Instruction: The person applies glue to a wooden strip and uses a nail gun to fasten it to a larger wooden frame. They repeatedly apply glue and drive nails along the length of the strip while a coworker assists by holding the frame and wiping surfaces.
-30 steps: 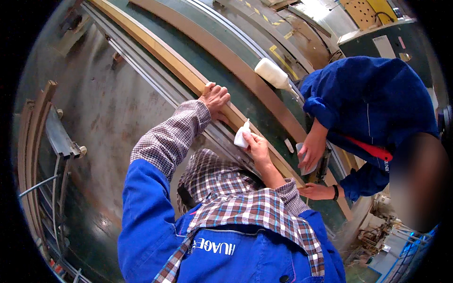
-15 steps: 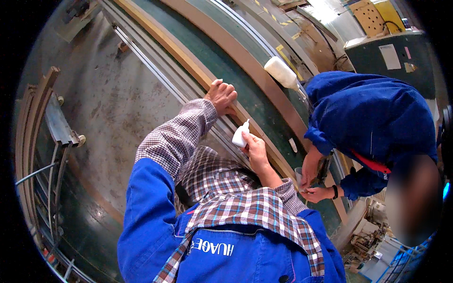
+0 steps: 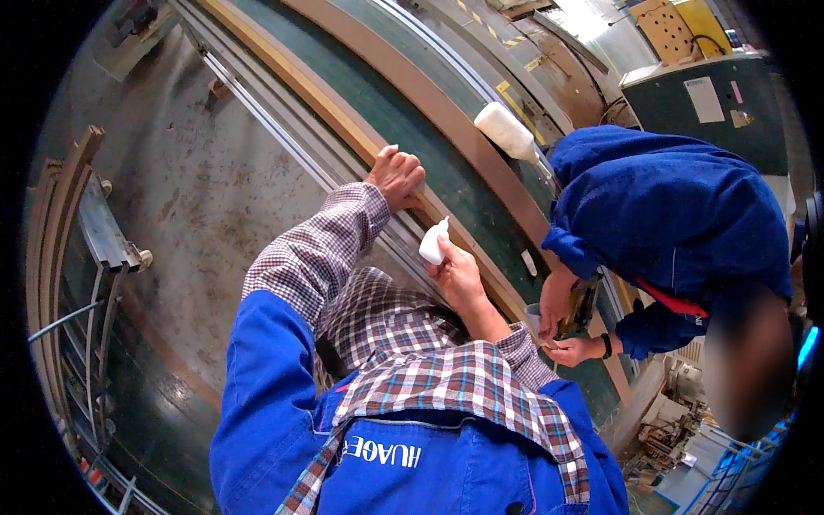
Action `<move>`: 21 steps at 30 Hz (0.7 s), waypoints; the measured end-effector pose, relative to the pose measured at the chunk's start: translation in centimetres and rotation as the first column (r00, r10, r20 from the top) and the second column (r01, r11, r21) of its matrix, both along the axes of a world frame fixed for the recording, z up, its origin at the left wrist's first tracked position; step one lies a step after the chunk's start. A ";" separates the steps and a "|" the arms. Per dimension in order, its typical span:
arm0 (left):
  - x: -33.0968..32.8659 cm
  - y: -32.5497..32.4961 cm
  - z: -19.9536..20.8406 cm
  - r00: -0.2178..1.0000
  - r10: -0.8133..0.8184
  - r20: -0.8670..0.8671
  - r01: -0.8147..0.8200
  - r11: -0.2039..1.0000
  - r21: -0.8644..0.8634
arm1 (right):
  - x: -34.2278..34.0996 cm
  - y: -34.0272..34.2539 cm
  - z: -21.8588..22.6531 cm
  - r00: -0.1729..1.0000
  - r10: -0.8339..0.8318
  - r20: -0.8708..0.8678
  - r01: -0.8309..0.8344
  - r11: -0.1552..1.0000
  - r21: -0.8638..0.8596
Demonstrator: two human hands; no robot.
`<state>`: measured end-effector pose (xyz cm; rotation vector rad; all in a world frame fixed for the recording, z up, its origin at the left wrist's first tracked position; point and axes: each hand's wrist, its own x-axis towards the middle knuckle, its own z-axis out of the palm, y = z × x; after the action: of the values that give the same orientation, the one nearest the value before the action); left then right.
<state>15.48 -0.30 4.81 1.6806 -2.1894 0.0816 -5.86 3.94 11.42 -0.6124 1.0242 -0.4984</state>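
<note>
My left hand (image 3: 398, 178) is closed over the edge of a long wooden strip (image 3: 330, 107), its fingers curled on top. That strip runs diagonally from the upper left toward the lower right. In my right hand (image 3: 459, 279) is a small white squeeze bottle (image 3: 432, 245) with a thin nozzle, tilted with its tip upward beside the strip. The bottle is just right of and nearer than my left hand. Whether the nozzle touches the wood I cannot tell.
A co-worker in blue (image 3: 669, 206) bends over the strip's right end, hands holding something small. A larger white bottle (image 3: 505, 130) lies beyond, past a curved brown board (image 3: 403, 77). Curved boards (image 3: 56, 257) rest on a metal rack at the left.
My right hand and the squeeze bottle have shifted very slightly, and the bottle's angle is a little different. My left hand keeps its hold on the wooden strip.
</note>
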 end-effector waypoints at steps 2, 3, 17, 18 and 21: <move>0.0 0.0 0.0 1.000 0.002 -0.004 -0.003 1.000 -0.006 | 0.0 0.0 0.0 0.999 -0.023 0.043 0.022 1.000 0.022; 0.0 0.1 0.1 1.000 0.005 -0.006 -0.006 1.000 -0.007 | 0.2 0.0 0.2 0.998 -0.045 0.035 0.044 0.998 0.042; 0.0 0.3 -0.1 0.999 0.006 -0.033 -0.006 1.000 0.007 | 0.6 0.5 -0.3 0.982 -0.138 0.126 0.125 0.987 0.104; 0.0 0.2 -0.1 0.999 0.008 -0.039 -0.008 1.000 0.002 | 0.5 0.8 -0.3 0.985 -0.133 0.109 0.123 0.988 0.097; 0.0 0.2 0.1 1.000 0.005 -0.028 -0.005 1.000 -0.011 | -0.3 1.3 -0.4 0.994 -0.072 0.077 0.070 0.997 0.031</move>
<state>15.47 -0.14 4.86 1.6717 -2.1607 0.0706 -6.18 5.29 10.97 -0.5290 0.9800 -0.5649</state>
